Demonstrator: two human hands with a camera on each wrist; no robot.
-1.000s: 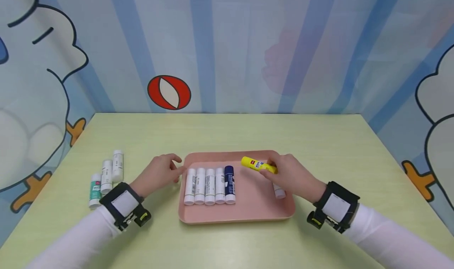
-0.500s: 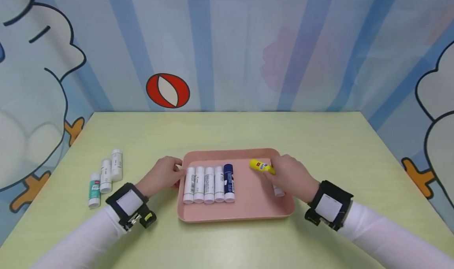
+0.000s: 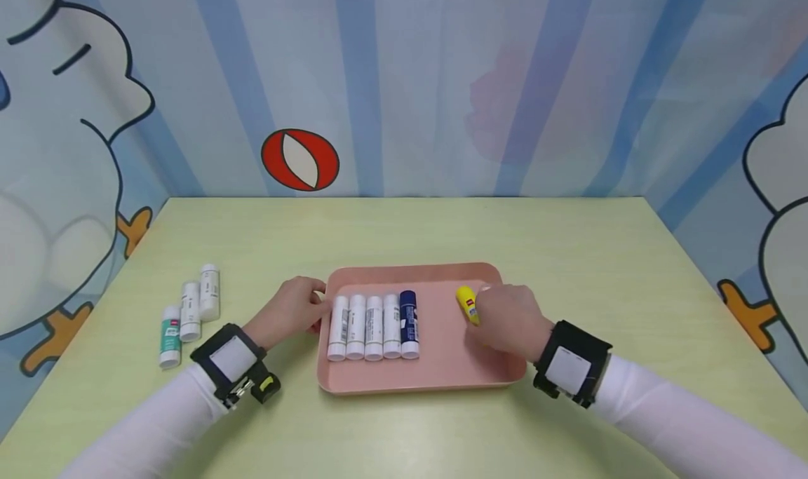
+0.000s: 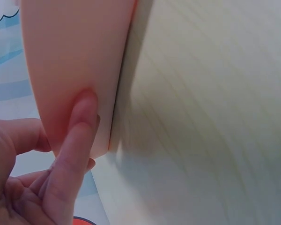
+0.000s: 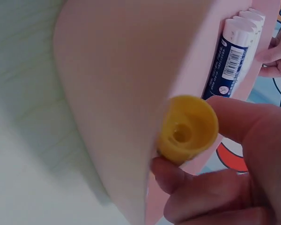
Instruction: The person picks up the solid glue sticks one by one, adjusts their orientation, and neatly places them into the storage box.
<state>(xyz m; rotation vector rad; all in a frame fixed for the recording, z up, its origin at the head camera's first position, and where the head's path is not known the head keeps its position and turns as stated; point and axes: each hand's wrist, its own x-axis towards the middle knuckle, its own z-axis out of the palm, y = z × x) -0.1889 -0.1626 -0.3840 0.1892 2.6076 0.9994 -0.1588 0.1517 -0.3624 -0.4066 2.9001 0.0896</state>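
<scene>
A yellow glue stick (image 3: 467, 302) is pinched in my right hand (image 3: 511, 321) over the right part of the pink tray (image 3: 435, 375). The right wrist view shows the hollow base of this yellow glue stick (image 5: 201, 119) between thumb and fingers, close to the tray wall. My left hand (image 3: 287, 311) grips the tray's left rim; in the left wrist view a finger presses the outer tray wall (image 4: 75, 47). Several white glue sticks (image 3: 374, 328) lie in a row at the tray's left, with a navy glue stick (image 3: 409, 325) at the row's right end. The tray's right end is partly hidden by my right hand.
Left of the tray, on the pale table (image 3: 404, 233), are a teal-labelled glue stick (image 3: 170, 337) and two white ones, the nearer white stick (image 3: 190, 311) and the farther white stick (image 3: 210, 293). A printed curtain (image 3: 429, 86) stands behind the table.
My left hand has closed in on the tray's left rim. My right hand has turned and lowered the yellow glue stick towards the tray, covering a white glue stick seen there earlier.
</scene>
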